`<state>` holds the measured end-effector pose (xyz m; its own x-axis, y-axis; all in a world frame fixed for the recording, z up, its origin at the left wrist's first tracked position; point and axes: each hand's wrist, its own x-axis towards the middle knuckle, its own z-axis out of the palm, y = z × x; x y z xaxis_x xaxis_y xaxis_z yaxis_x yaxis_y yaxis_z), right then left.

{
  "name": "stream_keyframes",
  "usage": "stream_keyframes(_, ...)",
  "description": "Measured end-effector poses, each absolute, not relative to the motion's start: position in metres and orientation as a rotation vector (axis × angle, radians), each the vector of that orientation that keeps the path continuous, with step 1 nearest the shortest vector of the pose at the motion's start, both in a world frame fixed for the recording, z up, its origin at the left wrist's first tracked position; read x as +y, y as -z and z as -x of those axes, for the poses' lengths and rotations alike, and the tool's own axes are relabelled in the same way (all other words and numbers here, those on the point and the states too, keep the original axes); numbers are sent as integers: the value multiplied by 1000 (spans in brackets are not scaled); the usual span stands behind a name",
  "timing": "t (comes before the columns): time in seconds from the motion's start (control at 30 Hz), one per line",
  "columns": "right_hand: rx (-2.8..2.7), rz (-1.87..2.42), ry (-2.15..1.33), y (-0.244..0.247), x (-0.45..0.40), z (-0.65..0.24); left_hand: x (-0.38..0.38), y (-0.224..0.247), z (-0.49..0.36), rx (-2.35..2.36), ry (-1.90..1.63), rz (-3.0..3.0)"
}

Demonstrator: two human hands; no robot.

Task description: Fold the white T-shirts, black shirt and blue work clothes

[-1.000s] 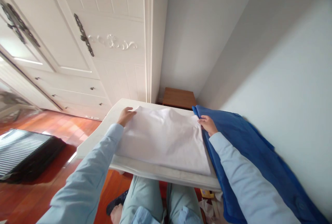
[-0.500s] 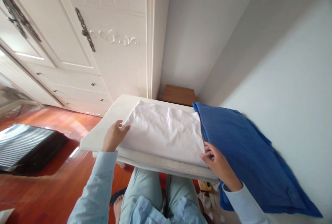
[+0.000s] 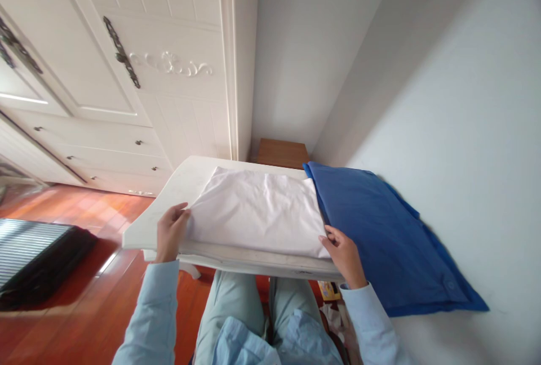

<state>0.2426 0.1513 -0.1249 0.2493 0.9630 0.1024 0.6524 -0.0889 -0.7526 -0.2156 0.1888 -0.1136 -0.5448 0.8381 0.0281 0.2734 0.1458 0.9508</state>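
A pale pinkish-white cloth (image 3: 257,213), folded into a rough rectangle with wrinkles across its middle, lies on the white table (image 3: 169,190). My left hand (image 3: 172,231) pinches the cloth's left edge between thumb and fingers. At the near right corner, my right hand (image 3: 344,252) grips the cloth between thumb and forefinger. Just beyond that corner a folded blue cloth (image 3: 380,235) lies at the table's right end and reaches past it.
White wardrobe (image 3: 181,106) with dark metal handles behind at the left. Brown wooden box-like piece (image 3: 283,152) beyond the table. Black ribbed object (image 3: 42,258) on the red wooden floor at left. Grey-white wall (image 3: 465,128) at right. My knees are under the table's near edge.
Both hands have closed on the pale cloth's sides, and its near edge has shifted a little away from the table's front edge. The view has turned slightly.
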Motion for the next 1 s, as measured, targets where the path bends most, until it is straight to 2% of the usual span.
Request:
stream_keyframes(0.13, -1472, 1797, -718, 131, 149, -247, 181, 113, 216, 1705, -1486, -989)
stream_keyframes(0.37, -1434, 1716, -901, 126, 151, -254, 179, 110, 218, 1773, -1443, -1035)
stream_keyframes(0.63, -1376, 1607, -1058, 124, 138, -264, 174, 127, 232, 1721, -1615, -1084)
stream_keyframes(0.87, -1511, 1654, -877, 140, 123, -269, 163, 123, 243, 1853, -1381, -1179)
stream_keyframes(1.0, -1626, 1740, -514, 125, 123, -263, 167, 102, 233, 2059, -1320, -1313)
